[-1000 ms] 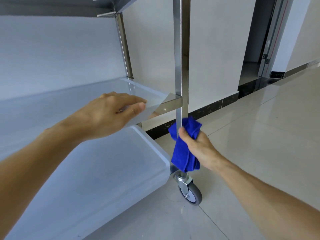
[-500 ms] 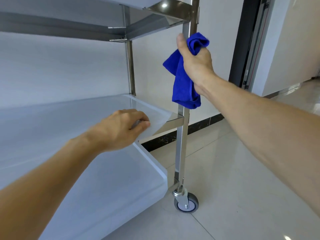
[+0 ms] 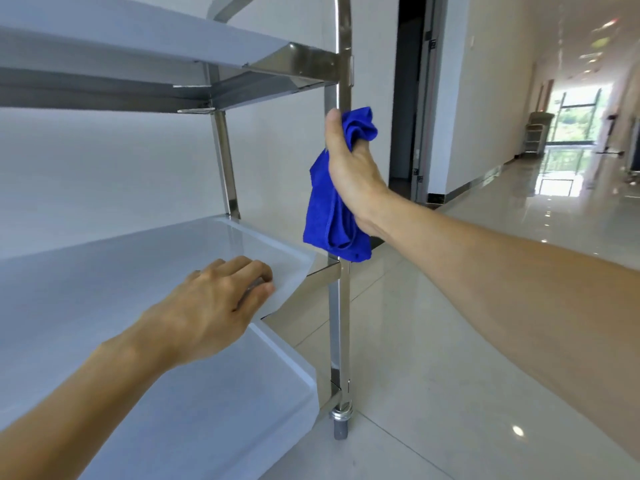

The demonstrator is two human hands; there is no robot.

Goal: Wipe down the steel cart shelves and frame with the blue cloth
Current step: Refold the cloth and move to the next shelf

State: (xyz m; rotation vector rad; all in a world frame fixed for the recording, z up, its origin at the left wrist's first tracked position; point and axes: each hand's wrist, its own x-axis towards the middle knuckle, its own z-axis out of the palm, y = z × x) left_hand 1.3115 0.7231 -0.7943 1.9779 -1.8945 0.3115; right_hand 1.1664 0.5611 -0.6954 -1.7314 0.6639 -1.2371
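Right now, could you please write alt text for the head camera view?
A right hand grips a blue cloth around a steel cart's corner post, between the top and middle shelves. The left hand rests on the middle shelf, in a bright hallway.

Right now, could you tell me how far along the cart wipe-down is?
Midway, seemingly. The right hand grips the blue cloth around the front post, between top and middle shelves. The left hand rests on the middle shelf. Whether any shelf is wiped isn't visible.
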